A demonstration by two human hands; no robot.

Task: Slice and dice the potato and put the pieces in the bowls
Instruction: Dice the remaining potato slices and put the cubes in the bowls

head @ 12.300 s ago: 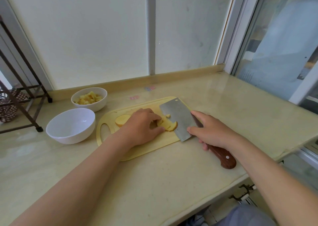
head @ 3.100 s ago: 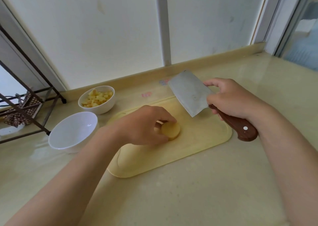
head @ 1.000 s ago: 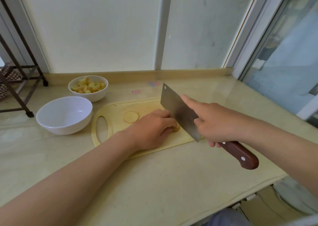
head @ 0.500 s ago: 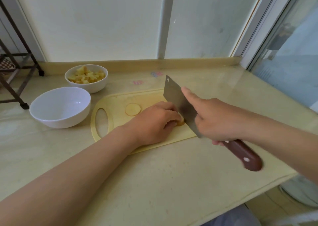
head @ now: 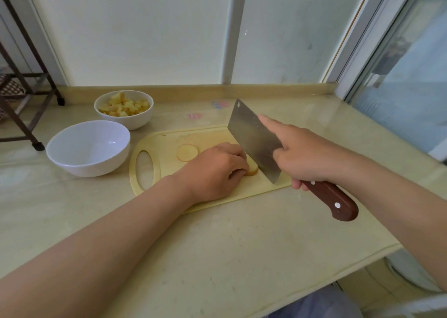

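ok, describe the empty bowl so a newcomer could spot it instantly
On the beige counter, look left of the yellow cutting board, past its handle hole. Two white bowls sit there; the empty bowl is the nearer one, bare inside. The bowl behind it holds diced potato.
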